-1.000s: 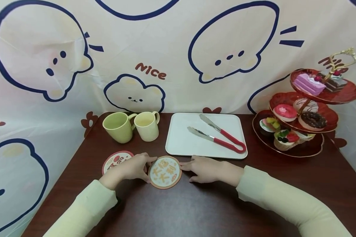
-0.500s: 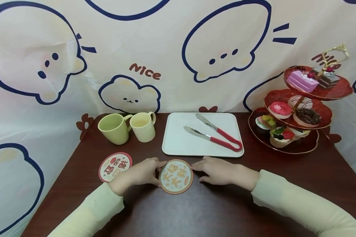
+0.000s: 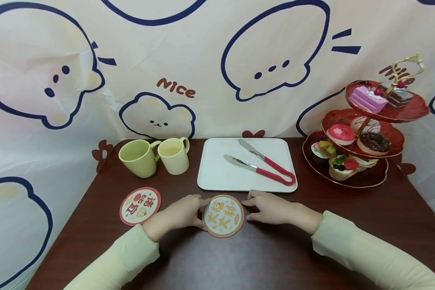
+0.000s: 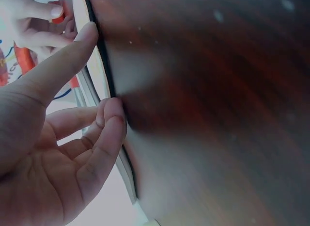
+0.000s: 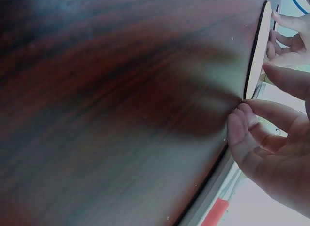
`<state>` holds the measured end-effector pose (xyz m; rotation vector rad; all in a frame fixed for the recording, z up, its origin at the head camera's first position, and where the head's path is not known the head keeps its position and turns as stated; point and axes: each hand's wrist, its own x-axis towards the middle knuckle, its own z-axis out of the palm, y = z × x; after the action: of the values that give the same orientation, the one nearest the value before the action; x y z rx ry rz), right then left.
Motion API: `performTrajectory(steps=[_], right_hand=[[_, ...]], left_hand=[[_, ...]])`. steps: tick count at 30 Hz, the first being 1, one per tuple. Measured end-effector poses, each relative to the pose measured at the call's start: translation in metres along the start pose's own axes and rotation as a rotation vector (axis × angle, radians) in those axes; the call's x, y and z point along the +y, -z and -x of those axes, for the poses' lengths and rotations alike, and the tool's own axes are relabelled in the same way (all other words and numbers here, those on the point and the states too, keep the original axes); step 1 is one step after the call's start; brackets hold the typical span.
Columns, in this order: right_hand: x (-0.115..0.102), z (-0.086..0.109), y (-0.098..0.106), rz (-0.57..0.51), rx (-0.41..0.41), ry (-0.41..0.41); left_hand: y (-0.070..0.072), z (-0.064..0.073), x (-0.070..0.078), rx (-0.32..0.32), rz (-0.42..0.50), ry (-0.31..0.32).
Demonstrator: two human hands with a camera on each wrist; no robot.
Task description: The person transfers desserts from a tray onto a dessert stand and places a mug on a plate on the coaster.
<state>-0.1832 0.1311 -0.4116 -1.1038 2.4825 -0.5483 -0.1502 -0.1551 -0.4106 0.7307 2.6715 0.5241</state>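
Observation:
A round coaster (image 3: 223, 216) with an orange rim and yellow characters lies flat on the dark wooden table. My left hand (image 3: 185, 211) holds its left edge between thumb and fingers. In the left wrist view, the left thumb and fingertips (image 4: 114, 109) meet the coaster's thin edge (image 4: 99, 56). My right hand (image 3: 270, 207) is at the opposite side, fingers loosely bent. Its index fingertip (image 5: 247, 104) touches or nearly touches the coaster's edge in the right wrist view, with the thumb close by. A second coaster (image 3: 140, 206), red-rimmed, lies to the left beside my left forearm.
Behind the hands are a green mug (image 3: 139, 159), a pale yellow mug (image 3: 174, 157) and a white tray (image 3: 212, 173) bearing red-handled tongs (image 3: 272, 173). A three-tier red stand (image 3: 417, 110) with cakes and doughnuts stands at the right. A printed cloth (image 3: 203, 48) hangs behind.
The orange-rimmed coaster has slid right across the table with both hands beside it. The red-rimmed coaster, partly covered by my left hand earlier, is now almost fully visible.

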Motion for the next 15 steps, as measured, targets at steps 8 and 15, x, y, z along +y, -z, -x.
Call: performTrajectory(steps=[8, 15], right_hand=[[0.009, -0.002, 0.001, -0.157, 0.055, -0.006], [0.020, 0.001, 0.005, -0.416, 0.048, -0.099]], left_hand=[[-0.002, -0.008, 0.005, 0.004, 0.067, -0.090], [-0.003, -0.015, 0.017, -0.052, 0.120, -0.126]])
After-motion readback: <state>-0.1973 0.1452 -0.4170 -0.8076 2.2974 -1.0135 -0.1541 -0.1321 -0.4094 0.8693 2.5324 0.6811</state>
